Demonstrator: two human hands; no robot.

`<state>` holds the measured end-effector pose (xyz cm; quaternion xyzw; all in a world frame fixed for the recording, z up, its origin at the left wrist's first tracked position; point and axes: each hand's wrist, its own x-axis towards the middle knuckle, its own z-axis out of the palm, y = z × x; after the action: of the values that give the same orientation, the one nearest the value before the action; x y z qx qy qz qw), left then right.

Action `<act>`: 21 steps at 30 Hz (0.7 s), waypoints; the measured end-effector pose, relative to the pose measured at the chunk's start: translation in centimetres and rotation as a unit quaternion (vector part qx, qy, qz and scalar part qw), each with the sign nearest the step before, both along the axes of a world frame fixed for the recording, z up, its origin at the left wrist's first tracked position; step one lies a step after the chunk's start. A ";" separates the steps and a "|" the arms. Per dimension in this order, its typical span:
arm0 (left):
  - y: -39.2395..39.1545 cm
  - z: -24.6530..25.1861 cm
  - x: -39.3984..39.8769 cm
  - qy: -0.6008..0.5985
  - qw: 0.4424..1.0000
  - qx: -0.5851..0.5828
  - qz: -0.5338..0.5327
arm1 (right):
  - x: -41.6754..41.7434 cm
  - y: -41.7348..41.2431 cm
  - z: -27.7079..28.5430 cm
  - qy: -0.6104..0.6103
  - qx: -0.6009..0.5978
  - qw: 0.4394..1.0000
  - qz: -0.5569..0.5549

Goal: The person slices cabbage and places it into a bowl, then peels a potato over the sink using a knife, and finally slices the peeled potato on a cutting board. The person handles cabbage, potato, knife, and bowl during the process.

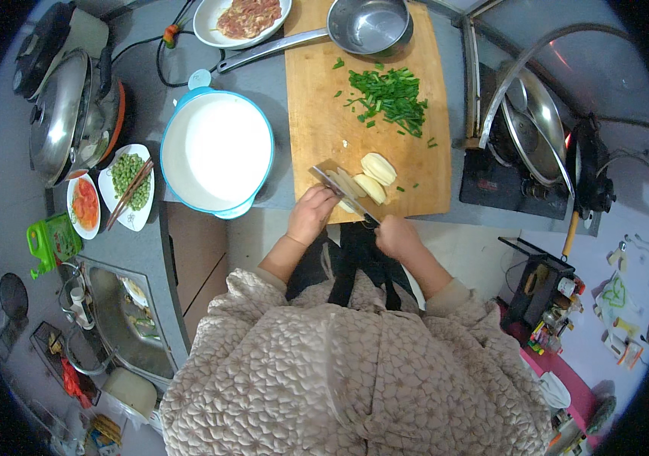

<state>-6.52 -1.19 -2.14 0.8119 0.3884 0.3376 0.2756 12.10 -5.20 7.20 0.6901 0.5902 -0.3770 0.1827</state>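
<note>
My right hand (398, 236) grips the handle of a kitchen knife (345, 194), whose blade lies slantwise over the near part of a wooden cutting board (316, 125). Pale slices (351, 183), seemingly potato, lie along the blade's far side. My left hand (317, 208) rests at the blade's near side with bent fingers; what lies under the fingertips is mostly hidden. Larger peeled pale pieces (378, 169) sit just right of the slices. Farther up the board is a heap of chopped green leaves (390, 94), with a steel saucepan (369, 25) beyond it.
Left of the board stands a white basin with a blue rim (166, 154). Behind it is a plate of raw sliced meat (249, 17). Farther left are dishes of green beans or peas (126, 174) and red slices (85, 203), and a sink (125, 336). A stove (506, 188) is at right.
</note>
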 end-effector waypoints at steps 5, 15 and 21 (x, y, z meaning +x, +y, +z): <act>0.3 0.3 -0.2 0.001 1.000 -0.005 0.001 | -1.2 -0.3 -1.5 0.026 0.060 0.998 -0.007; 2.8 3.6 5.8 0.114 0.990 0.059 -0.061 | 3.5 -1.7 2.3 0.115 0.171 0.951 -0.229; 4.1 3.5 6.1 0.148 0.975 0.089 -0.138 | 5.4 -2.9 2.5 0.141 0.232 0.911 -0.311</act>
<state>-0.47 2.92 1.39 0.9198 0.2777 0.2058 0.1856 17.49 -8.15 9.67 0.8014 0.4363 -0.3601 -0.1942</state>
